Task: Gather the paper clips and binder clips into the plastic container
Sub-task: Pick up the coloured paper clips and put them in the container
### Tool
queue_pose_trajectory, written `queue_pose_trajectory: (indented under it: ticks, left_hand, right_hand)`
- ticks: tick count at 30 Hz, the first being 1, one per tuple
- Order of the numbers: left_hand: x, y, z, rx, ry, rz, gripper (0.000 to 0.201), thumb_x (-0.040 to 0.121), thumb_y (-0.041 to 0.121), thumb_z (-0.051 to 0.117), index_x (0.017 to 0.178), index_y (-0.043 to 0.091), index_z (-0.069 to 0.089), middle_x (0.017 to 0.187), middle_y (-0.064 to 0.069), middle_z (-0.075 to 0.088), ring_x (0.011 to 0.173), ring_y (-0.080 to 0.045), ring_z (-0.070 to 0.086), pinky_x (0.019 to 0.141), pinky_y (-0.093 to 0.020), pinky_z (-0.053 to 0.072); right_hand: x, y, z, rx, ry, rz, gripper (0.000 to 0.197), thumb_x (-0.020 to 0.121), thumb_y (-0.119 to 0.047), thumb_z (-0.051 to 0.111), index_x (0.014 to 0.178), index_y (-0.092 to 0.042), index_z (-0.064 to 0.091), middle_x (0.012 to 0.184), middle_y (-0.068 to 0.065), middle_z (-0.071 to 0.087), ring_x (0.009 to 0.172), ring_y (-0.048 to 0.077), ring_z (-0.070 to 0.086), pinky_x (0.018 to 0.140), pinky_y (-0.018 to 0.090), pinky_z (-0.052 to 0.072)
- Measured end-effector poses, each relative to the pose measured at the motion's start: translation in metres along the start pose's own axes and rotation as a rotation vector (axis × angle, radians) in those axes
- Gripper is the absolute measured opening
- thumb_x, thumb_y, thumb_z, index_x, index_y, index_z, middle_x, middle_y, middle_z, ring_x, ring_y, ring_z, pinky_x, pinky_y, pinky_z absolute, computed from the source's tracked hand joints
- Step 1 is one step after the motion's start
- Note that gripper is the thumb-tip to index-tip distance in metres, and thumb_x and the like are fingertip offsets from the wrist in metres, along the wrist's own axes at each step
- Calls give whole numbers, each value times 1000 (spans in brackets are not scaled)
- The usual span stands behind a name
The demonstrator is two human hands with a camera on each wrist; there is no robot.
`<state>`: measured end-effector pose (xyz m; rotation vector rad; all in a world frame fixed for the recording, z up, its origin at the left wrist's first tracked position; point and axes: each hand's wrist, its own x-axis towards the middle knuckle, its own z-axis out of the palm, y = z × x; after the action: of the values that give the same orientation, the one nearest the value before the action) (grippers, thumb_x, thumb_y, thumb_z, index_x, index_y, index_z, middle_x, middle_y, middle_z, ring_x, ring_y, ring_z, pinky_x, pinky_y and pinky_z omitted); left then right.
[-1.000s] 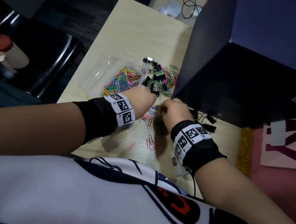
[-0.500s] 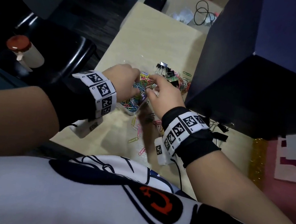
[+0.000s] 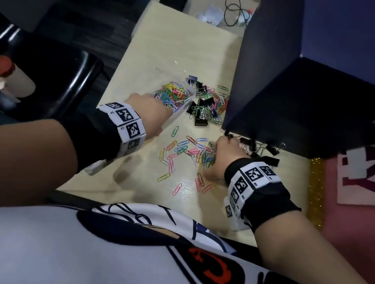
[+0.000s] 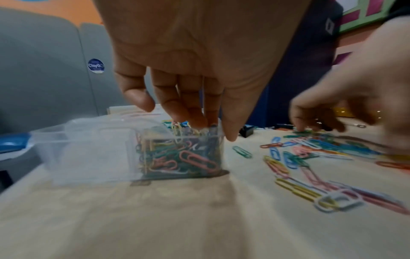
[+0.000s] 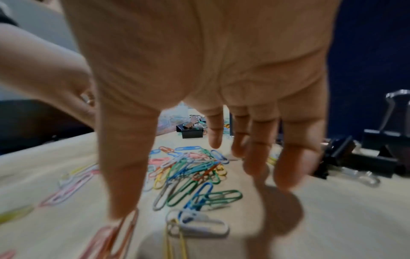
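Observation:
A clear plastic container (image 3: 181, 112) (image 4: 88, 149) holds many coloured paper clips. My left hand (image 3: 148, 113) (image 4: 210, 129) is at its near corner, with fingers dipped inside on the clips and the thumb outside the wall, pinching it. Loose paper clips (image 3: 188, 151) (image 5: 188, 168) lie scattered on the table in front. My right hand (image 3: 216, 160) (image 5: 188, 189) hovers over them with fingers spread and straight, holding nothing. Black binder clips (image 3: 202, 111) lie in a pile beside the container. More binder clips (image 3: 257, 146) (image 5: 366, 152) lie just right of the right hand.
A tall dark blue box (image 3: 301, 95) stands on the right side of the wooden table (image 3: 180, 45). A black chair (image 3: 50, 78) and a red-capped bottle (image 3: 5, 74) are off the left edge. A cable (image 3: 235, 11) lies at the back.
Both hands rose from the loose clips to the container. Since then the right hand has come back down over the loose clips, while the left stays at the container.

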<state>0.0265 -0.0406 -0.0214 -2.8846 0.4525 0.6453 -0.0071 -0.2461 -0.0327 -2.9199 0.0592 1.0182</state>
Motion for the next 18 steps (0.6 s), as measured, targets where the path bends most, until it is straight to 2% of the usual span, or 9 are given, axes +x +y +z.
queue_pose_trajectory:
  ticks: [2,4,5,7,10,12,15,18]
  left_hand:
    - [-2,-4,-4,14,40,-25,42,86,41,62,120,19,47,116,-7,54,106,-30,54,79,-39,44]
    - [-5,0,-4,7,92,-9,51,83,45,64,121,17,44,116,-8,51,105,-30,53,79,-40,46]
    - [-7,5,-3,-15,92,29,54,82,45,66,122,16,44,116,-8,50,105,-30,53,80,-40,48]
    - [-11,20,4,-88,22,129,62,77,45,72,124,16,44,117,-7,49,105,-28,54,84,-43,51]
    - [-16,41,13,-140,-136,198,86,64,44,82,131,16,37,120,-7,45,104,-29,55,83,-44,52]
    - [-15,48,19,-95,-171,178,96,58,41,87,132,14,32,119,-10,43,102,-31,56,81,-44,52]
    - [-12,46,26,-58,-166,112,91,57,32,90,127,10,35,116,-12,42,97,-33,59,79,-44,53]
    - [-6,42,27,-94,-168,89,70,67,27,84,121,9,43,116,-12,43,96,-31,59,77,-39,51]
  right_hand:
    - [-8,3,5,-77,-35,45,88,65,-39,79,133,-17,27,135,10,27,123,31,43,91,41,45]
    - [-13,5,10,-109,-58,73,93,63,-36,82,133,-19,24,133,11,24,117,32,46,81,38,46]
    - [-14,5,13,-106,-59,84,93,62,-35,83,133,-19,24,132,11,23,114,33,49,76,37,46]
    - [-13,4,17,-45,-45,101,91,65,-32,82,133,-17,24,133,12,23,113,33,51,74,35,44]
    - [-5,0,19,152,-13,83,87,67,-28,81,135,-12,28,136,11,27,117,30,51,85,34,45]
    - [1,-5,20,265,24,14,75,70,-24,79,131,-12,37,133,10,35,117,27,51,94,35,45]
    - [5,-12,21,290,82,-94,57,80,-25,73,127,-13,42,129,10,40,114,25,51,97,35,44]
    - [5,-12,18,240,169,-121,68,77,-39,74,130,-13,39,131,8,34,118,26,48,99,36,41]
